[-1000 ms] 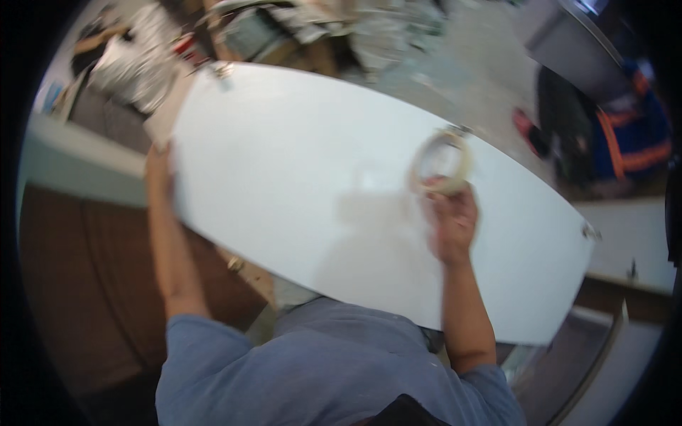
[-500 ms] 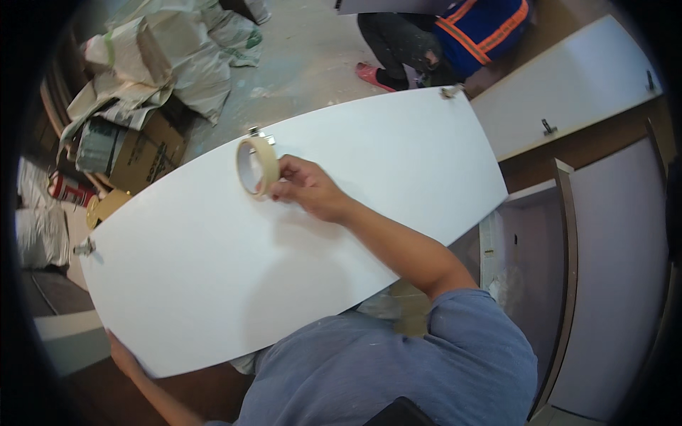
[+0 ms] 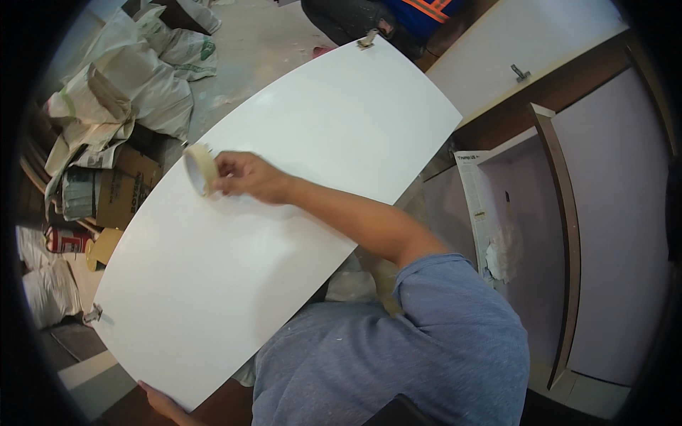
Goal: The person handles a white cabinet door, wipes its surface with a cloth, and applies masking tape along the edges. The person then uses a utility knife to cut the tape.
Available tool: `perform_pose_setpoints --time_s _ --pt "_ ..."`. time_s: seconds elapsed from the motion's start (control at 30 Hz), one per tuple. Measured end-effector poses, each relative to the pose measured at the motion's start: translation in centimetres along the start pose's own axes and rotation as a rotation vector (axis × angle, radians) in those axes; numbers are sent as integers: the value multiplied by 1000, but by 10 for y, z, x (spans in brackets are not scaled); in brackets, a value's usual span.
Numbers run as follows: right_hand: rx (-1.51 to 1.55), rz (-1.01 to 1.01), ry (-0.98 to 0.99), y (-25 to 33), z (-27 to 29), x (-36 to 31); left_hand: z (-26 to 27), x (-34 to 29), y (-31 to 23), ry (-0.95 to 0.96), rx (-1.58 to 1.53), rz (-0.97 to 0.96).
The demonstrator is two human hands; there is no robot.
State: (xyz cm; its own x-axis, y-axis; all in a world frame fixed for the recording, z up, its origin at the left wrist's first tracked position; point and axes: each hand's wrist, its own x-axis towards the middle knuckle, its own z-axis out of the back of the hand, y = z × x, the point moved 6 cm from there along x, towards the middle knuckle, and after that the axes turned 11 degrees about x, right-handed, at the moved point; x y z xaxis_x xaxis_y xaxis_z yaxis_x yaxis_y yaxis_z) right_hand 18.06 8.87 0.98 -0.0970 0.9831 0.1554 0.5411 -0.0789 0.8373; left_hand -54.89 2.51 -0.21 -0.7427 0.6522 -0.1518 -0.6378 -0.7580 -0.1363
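A long white panel (image 3: 284,170) lies slanted in front of me, reaching from the lower left to the upper right. My right hand (image 3: 249,177) pinches a roll of cream masking tape (image 3: 201,170) on edge over the panel's far side. At the near left corner, my left hand (image 3: 162,403) grips the panel's edge, with most of its fingers hidden beneath. Metal hinges are fixed along the far edge, one at the left end (image 3: 93,313) and another at the far right end (image 3: 367,40). The tape roll mostly covers a middle hinge.
White sacks (image 3: 145,71) and a cardboard box (image 3: 128,186) are heaped at the far left, near a red cylinder (image 3: 67,240). A person in blue and orange workwear (image 3: 419,13) crouches beyond the panel. Another hinged panel (image 3: 490,64) and an open cabinet frame (image 3: 558,241) stand at right.
The panel has turned, its right end swinging away and leftward in view. My right hand and the tape roll have shifted left with it. My left hand still grips the near left corner.
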Motion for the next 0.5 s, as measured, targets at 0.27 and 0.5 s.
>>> perform_pose_setpoints --time_s 0.27,0.5 --pt "64 152 -145 27 52 -47 9 -97 -45 -50 -235 -207" --pt "131 209 -249 50 54 -78 -2 -123 -74 -74 -174 -189"
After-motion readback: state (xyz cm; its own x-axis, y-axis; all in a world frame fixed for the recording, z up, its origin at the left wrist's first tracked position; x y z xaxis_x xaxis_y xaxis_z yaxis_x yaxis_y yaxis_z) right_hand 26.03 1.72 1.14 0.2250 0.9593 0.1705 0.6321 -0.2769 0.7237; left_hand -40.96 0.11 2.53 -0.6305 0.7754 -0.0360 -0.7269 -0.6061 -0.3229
